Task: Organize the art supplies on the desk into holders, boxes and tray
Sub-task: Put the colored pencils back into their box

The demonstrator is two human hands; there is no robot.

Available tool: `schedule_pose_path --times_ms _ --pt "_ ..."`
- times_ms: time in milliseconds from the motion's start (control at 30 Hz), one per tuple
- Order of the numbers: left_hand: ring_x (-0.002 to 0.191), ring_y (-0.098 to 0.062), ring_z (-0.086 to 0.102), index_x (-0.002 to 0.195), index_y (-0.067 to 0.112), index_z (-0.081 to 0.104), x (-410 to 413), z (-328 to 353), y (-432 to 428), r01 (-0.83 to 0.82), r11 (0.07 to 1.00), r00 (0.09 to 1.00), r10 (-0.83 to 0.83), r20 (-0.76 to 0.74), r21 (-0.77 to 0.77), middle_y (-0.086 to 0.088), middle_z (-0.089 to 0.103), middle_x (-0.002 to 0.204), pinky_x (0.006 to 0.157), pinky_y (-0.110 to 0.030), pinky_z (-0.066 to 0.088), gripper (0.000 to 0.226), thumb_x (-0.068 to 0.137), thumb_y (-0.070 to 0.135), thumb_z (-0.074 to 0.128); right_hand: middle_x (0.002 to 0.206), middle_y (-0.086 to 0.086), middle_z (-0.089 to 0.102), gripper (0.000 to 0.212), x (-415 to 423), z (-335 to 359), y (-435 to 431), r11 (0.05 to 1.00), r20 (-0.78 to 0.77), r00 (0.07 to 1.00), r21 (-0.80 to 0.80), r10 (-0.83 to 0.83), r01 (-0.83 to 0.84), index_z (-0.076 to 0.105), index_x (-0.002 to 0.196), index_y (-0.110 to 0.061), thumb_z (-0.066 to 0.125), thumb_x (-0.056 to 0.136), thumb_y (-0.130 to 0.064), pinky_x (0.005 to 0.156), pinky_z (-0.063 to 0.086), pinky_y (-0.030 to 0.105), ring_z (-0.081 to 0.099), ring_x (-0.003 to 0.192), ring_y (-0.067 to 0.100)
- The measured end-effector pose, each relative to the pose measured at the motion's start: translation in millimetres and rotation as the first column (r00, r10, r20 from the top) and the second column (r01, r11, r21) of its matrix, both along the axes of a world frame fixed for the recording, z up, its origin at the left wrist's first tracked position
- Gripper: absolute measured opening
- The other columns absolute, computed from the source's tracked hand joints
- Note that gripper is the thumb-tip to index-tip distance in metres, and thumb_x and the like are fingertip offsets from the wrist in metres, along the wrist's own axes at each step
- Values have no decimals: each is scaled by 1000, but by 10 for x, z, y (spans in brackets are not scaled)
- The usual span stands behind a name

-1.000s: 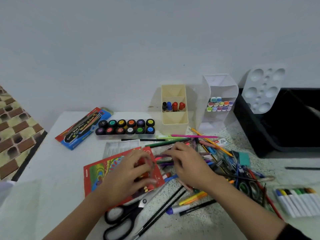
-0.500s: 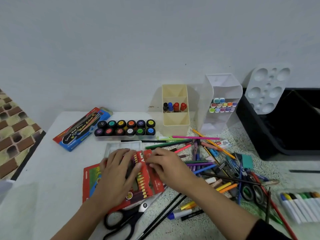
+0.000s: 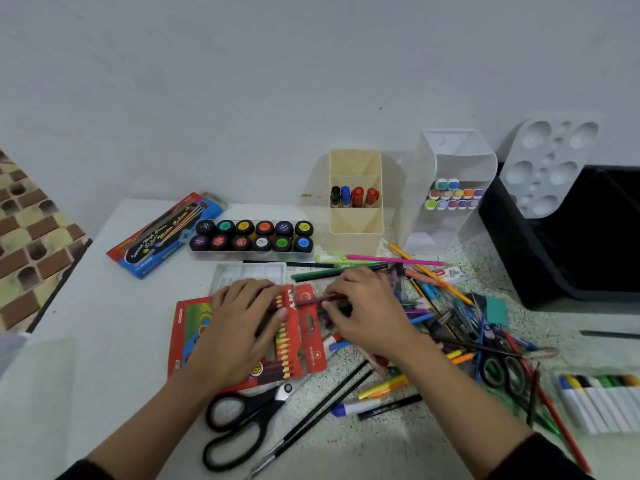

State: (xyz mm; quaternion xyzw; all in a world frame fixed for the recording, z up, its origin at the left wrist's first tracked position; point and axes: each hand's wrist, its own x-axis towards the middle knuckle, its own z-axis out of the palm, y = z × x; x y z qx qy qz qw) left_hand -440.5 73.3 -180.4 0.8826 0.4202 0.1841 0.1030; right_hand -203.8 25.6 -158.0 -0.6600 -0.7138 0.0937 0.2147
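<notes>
You are pressing your left hand (image 3: 242, 327) flat on the red colored-pencil box (image 3: 306, 344), which is lying on the table (image 3: 114, 327) near you, just left of the loose pile of pencils and pens (image 3: 450, 306). That hand's grip is open, with the fingers lying straight over the box's far end. Your right hand (image 3: 367, 317) is pinching a dark purple colored pencil (image 3: 322, 299) between thumb and fingertips, so its grip is closed on the shaft. The pencil is lying across the box's opened right flap, and its left end is reaching your left fingertips.

Black-handled scissors (image 3: 242, 424) are lying just beside the box's near edge. A white plastic insert tray (image 3: 249, 273) is showing at the box's far side. Farther off, a set of paint jars (image 3: 252, 235) is sitting beside a blue brush pack (image 3: 162, 237). Against the wall, a cream holder (image 3: 356, 226) is holding four markers (image 3: 353, 197), and a clear holder (image 3: 450, 230) on its right is holding pastel-capped markers (image 3: 453, 197). A white palette (image 3: 547, 164) is leaning on the black tray (image 3: 540, 258) at far right. White-barrelled markers (image 3: 602, 400) are lying at the near right.
</notes>
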Motion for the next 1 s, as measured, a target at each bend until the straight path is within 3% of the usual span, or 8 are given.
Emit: schedule_pose_path --times_ms 300,467,567,700,867,1000 --pt "121 -15 46 131 27 53 5 -11 -15 -11 1000 1000 12 -23 10 10 52 127 103 -40 32 39 104 50 35 107 -1 58 11 -21 -33 93 999 15 1000 -33 -12 12 65 103 -16 59 97 -9 87 37 42 52 104 22" --pt "122 -15 45 133 25 52 10 -12 -5 -3 1000 1000 3 -16 -1 9 52 128 104 -40 30 42 104 50 36 99 1 57 18 31 -7 200 1000 110 994 0 18 -18 64 102 -18 62 92 -4 82 38 42 54 90 24" --pt "122 -13 45 133 25 53 6 -9 7 17 1000 1000 -17 -5 -2 9 52 128 105 -33 27 43 102 51 40 96 -1 56 21 66 -32 193 1000 125 992 8 16 -17 63 103 -20 64 90 -3 77 35 39 55 82 23" --pt "121 -11 44 133 27 52 14 0 41 8 1000 999 -7 40 -27 10 52 127 102 -28 24 43 101 53 43 100 -3 58 21 -11 -80 223 998 47 997 16 57 -58 65 104 -21 63 92 -3 78 33 38 56 87 20" --pt "122 -11 44 136 28 52 28 53 75 70 996 996 -66 67 -61 10 51 126 104 -35 32 45 101 54 40 97 2 60 6 -198 -29 353 988 -185 970 20 157 -156 68 95 -10 63 95 -11 78 47 41 57 91 21" --pt "120 -13 45 136 26 53 45 58 105 90 994 995 -87 42 -66 8 51 124 102 -36 34 47 101 54 40 95 3 59 9 -331 -91 331 992 -160 981 72 113 -102 65 93 -10 70 91 -17 77 49 40 55 89 22"
